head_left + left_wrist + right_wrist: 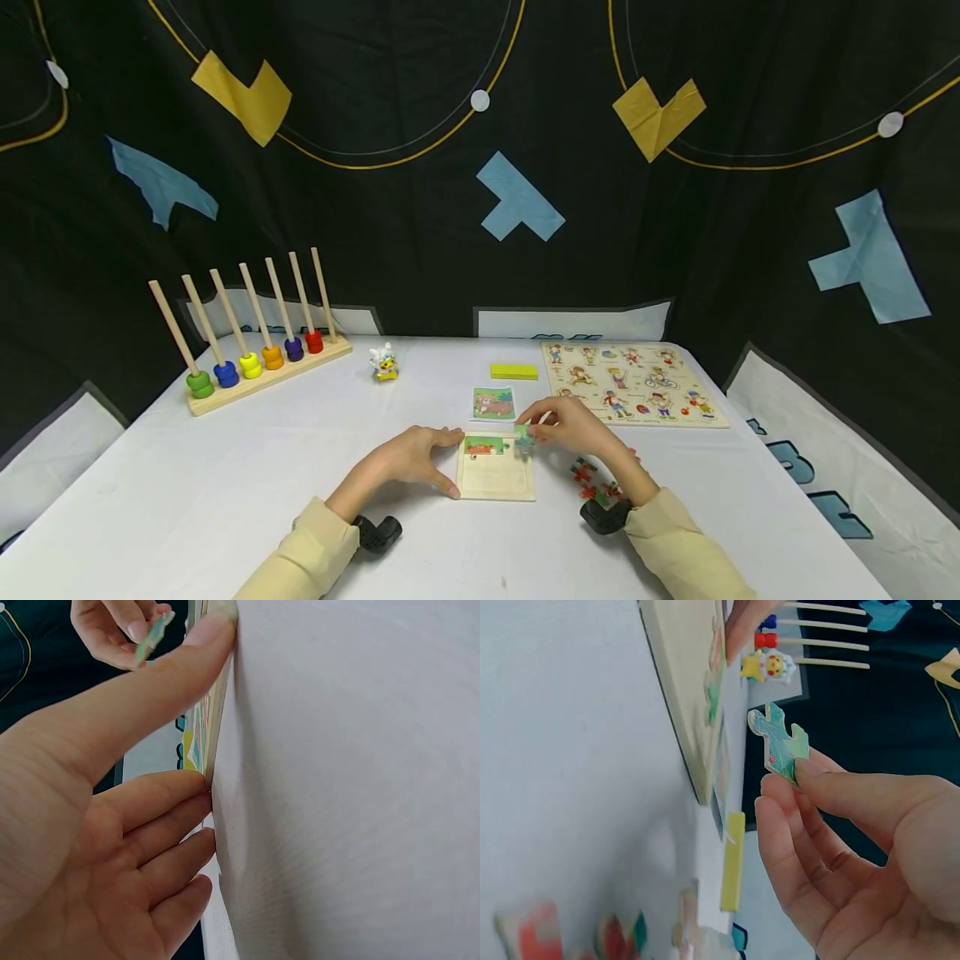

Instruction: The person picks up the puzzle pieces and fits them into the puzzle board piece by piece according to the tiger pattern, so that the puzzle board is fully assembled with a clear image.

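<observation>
My right hand [566, 423] pinches a green and blue jigsaw piece [781, 744] between thumb and fingertips. In the head view this piece overlaps the far right corner of a pale wooden puzzle tray [495, 482]. Joined pieces [483, 446] with green and red print lie in the tray's far left part. My left hand [414, 457] rests against the tray's left side, thumb at the near corner and fingers by the far one, spread and nearly straight. Just beyond the tray lies a small picture card [493, 404] showing a brown animal on green.
Loose jigsaw pieces [588, 477] lie right of the tray, partly under my right forearm. Behind them is a large picture board [637, 383]. A yellow block [513, 372], a small white figurine [383, 363] and a peg stand with coloured rings [273, 367] stand farther back.
</observation>
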A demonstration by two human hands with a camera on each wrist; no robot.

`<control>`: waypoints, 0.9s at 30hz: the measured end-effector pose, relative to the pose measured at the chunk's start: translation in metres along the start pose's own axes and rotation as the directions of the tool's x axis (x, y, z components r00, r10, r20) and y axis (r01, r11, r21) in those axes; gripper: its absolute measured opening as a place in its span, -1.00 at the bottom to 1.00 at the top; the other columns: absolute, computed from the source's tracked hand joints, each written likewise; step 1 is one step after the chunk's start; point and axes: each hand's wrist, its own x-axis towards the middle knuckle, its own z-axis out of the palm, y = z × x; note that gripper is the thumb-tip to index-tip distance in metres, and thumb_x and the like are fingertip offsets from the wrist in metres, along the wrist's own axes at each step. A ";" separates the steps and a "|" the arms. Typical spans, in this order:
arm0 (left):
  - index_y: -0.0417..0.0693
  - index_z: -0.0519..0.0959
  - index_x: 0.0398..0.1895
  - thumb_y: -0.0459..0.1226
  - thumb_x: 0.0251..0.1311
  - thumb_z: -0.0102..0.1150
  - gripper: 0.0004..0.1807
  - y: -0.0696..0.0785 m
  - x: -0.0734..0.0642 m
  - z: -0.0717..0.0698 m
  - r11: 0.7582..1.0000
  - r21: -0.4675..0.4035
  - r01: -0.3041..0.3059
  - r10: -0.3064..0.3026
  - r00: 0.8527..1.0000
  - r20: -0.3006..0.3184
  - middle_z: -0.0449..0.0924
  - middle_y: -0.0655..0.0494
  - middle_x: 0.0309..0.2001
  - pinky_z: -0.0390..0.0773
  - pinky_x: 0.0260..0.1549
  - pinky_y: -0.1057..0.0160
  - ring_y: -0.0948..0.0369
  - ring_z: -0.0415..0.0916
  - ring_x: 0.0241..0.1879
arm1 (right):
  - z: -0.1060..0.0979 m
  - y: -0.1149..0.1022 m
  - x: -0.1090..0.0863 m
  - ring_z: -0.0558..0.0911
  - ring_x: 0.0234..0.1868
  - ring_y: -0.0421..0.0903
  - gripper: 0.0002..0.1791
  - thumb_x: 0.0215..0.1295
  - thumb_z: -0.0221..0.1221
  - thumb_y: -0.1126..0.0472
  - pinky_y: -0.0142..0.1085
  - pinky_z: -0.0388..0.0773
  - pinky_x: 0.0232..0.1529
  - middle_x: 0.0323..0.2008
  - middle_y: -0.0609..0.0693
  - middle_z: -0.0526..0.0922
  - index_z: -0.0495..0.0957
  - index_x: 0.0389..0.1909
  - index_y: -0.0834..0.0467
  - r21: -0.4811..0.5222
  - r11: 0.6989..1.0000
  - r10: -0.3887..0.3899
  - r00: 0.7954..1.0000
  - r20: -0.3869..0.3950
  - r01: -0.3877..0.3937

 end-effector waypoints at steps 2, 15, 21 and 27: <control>-0.31 0.37 0.30 -0.05 -0.29 0.60 0.02 0.000 0.000 0.000 1.000 0.002 -0.005 0.005 1.000 -0.001 0.29 -0.14 0.35 0.17 0.33 -0.08 -0.09 0.19 0.36 | 0.003 0.002 0.004 0.67 -0.44 0.08 -0.83 0.31 0.18 0.37 -0.25 0.60 -0.52 -0.36 0.09 0.66 0.67 -0.12 0.22 -0.002 1.000 0.010 1.000 0.019 -0.010; -0.33 0.37 0.30 -0.06 -0.28 0.60 0.02 0.000 0.000 0.000 1.000 0.000 -0.020 0.020 1.000 0.001 0.30 -0.16 0.34 0.19 0.33 -0.07 -0.11 0.20 0.36 | 0.016 0.003 0.016 0.64 -0.53 -0.11 -0.86 0.30 0.18 0.37 -0.33 0.55 -0.55 -0.53 -0.02 0.65 0.68 -0.18 0.23 -0.028 0.992 0.124 0.990 0.073 -0.122; -0.31 0.37 0.31 -0.04 -0.28 0.59 0.03 0.001 0.000 0.000 1.000 0.009 -0.007 0.007 1.000 0.006 0.30 -0.13 0.35 0.18 0.33 -0.06 -0.09 0.19 0.36 | 0.023 0.005 0.016 0.61 -0.58 -0.13 -0.86 0.30 0.17 0.37 -0.42 0.38 -0.63 -0.58 -0.04 0.63 0.67 -0.19 0.20 -0.044 0.989 0.141 0.989 0.050 -0.139; -0.34 0.36 0.30 -0.05 -0.29 0.59 0.03 0.000 0.000 0.000 1.000 0.002 -0.015 0.015 1.000 0.004 0.29 -0.16 0.35 0.18 0.33 -0.08 -0.12 0.19 0.36 | 0.025 0.006 0.016 0.60 -0.59 -0.14 -0.86 0.31 0.16 0.38 -0.43 0.36 -0.64 -0.56 -0.03 0.60 0.66 -0.20 0.18 -0.051 0.987 0.155 0.988 0.024 -0.153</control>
